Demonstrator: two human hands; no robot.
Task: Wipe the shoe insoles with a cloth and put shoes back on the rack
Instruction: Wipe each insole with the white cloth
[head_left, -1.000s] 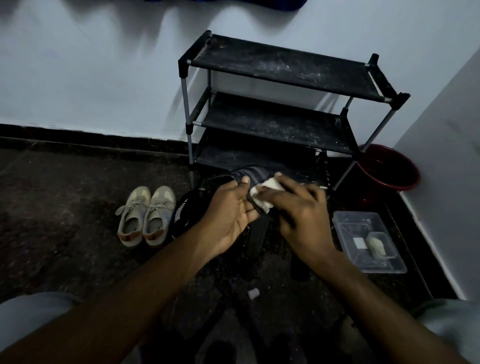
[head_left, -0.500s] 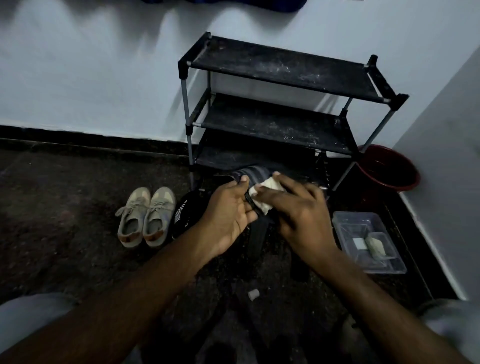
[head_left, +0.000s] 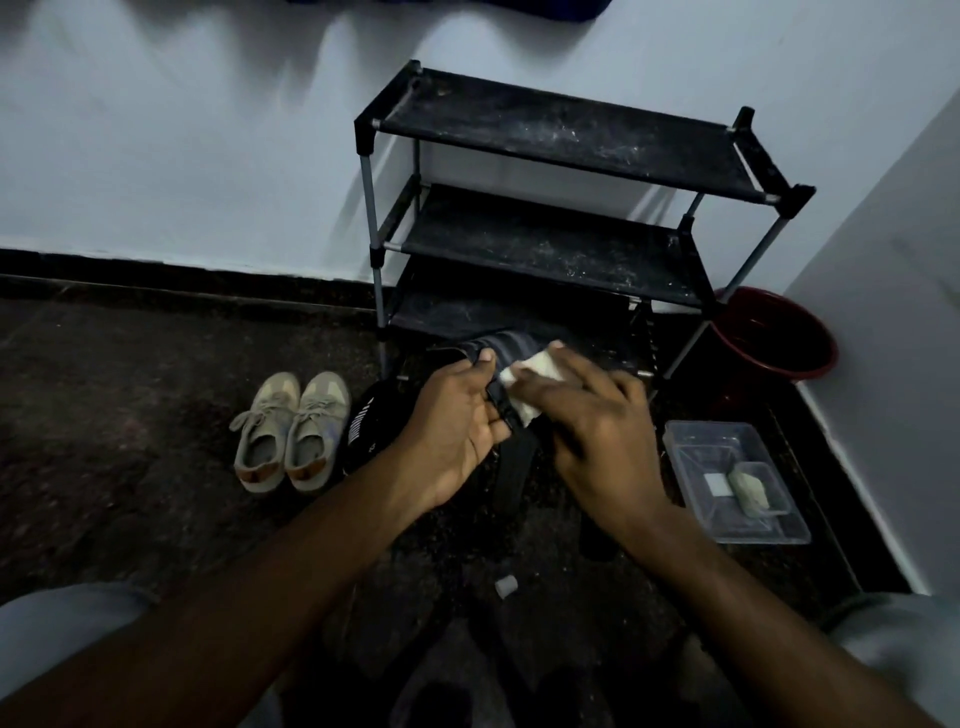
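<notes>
My left hand (head_left: 452, 431) grips a dark sandal (head_left: 511, 348) with a grey striped footbed, held just in front of the bottom shelf of the black three-tier shoe rack (head_left: 566, 244). My right hand (head_left: 592, 421) presses a white cloth (head_left: 530, 376) onto that footbed with its fingers laid over the cloth. A black strap of the sandal hangs down between my hands. A pair of beige sneakers (head_left: 291, 431) stands on the dark floor to the left, next to a black shoe (head_left: 371, 421) with white lettering.
A clear plastic tray (head_left: 727, 441) holding a pale sponge and a small white square lies on the floor to the right. A red bucket (head_left: 779, 338) sits in the corner behind it. A small white cap (head_left: 506, 586) lies near my knees. All three rack shelves are dusty.
My right hand has slid the cloth slightly along the footbed. The left hand keeps the sandal in the same place.
</notes>
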